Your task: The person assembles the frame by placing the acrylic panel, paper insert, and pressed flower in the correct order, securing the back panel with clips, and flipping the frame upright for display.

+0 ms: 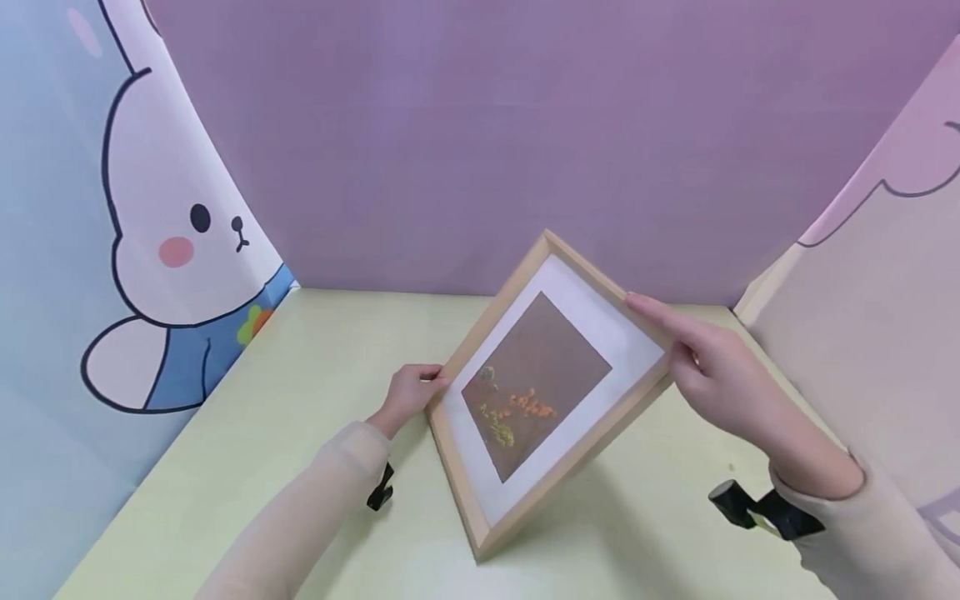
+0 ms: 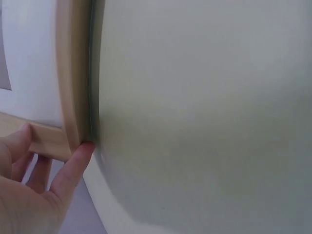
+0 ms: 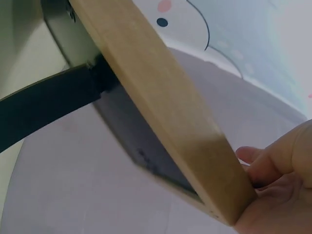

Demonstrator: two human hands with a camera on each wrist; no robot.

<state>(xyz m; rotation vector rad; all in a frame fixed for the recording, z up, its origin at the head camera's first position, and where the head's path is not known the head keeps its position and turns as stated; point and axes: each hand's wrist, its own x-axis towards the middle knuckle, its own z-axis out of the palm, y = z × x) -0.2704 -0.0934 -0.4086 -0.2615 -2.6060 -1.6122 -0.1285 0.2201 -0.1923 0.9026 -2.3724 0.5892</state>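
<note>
A picture frame [image 1: 517,508] of light wood stands tilted over the table, with a white mat and a print of orange and yellow flowers on brown. At its left corner my left hand [image 1: 411,393] pinches the wood, thumb on the front and fingers round the edge. My right hand [image 1: 723,379] holds the upper right corner, its index finger stretched along the top edge. From the dark backing in the right wrist view, a black support leg [image 3: 44,105] sticks out. The frame's lowest corner is down at the table surface.
The pale yellow-green table [image 1: 337,333] meets a purple wall [image 1: 525,125] at the back. A panel with a cartoon rabbit [image 1: 180,183] rises on the left, and a pink and cream panel [image 1: 885,317] on the right. Each wrist carries a black camera [image 1: 765,508].
</note>
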